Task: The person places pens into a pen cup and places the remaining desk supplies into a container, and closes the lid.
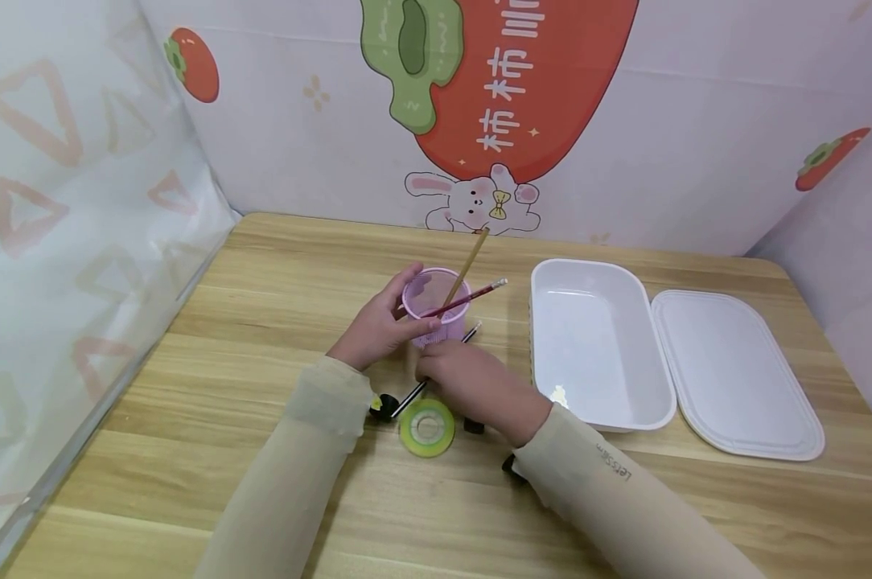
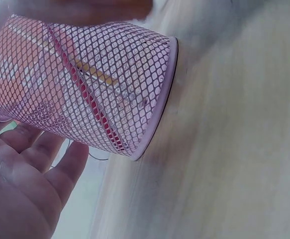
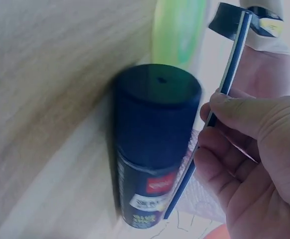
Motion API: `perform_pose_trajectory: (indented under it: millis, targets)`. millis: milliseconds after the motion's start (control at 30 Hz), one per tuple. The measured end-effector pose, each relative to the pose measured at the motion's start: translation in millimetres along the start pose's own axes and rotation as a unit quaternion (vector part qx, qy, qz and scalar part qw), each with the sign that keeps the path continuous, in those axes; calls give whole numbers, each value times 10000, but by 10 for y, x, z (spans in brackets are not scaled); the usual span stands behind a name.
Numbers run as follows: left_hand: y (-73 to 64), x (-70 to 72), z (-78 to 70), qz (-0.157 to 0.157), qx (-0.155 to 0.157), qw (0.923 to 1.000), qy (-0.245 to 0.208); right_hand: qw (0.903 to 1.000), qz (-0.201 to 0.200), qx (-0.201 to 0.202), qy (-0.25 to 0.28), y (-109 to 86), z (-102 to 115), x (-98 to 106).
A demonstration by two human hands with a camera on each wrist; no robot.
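Upright pink mesh cup (image 1: 433,310) holds a red pencil (image 1: 468,298); black pen (image 1: 436,371) alongside.

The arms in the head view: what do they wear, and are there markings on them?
Both arms wear long, thin beige sleeves to the wrist. The right sleeve carries small dark lettering near the cuff. The left hand and right hand are bare, without gloves.

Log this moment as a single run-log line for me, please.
left hand: holds pink mesh cup | cup: two pencils inside | right hand: pinches dark pen | nearby: green tape roll, white tub, lid
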State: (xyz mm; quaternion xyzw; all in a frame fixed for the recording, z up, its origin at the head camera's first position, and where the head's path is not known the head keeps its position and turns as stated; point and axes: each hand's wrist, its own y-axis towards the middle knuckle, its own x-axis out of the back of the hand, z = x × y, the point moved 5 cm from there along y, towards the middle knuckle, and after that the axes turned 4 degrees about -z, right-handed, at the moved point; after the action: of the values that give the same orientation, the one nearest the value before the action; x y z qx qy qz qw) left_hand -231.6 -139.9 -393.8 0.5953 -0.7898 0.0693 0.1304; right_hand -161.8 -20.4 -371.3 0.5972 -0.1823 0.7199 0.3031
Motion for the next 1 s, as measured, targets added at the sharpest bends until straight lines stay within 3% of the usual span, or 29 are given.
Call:
perform_pose_trajectory:
  millis: [200, 333, 633, 867, 1000]
  targets:
    - [-68, 0, -153, 91, 93, 9999, -65, 9974, -432, 142, 567, -107, 30, 163]
    - [-127, -4, -275, 135, 184, 9997, -70, 9896, -903, 174, 1107, -176, 22, 256]
    - [-144, -10, -328, 124, 180, 9998, -28, 9509, -1875, 301, 2445, -290, 17, 422]
    - [-136, -13, -333, 115, 132, 9998, -43, 9327, -2231, 5, 2835, -359, -34, 480]
    - [-95, -12, -253, 78, 90, 9999, -1, 9183, -2535, -156, 3035, -411, -54, 522]
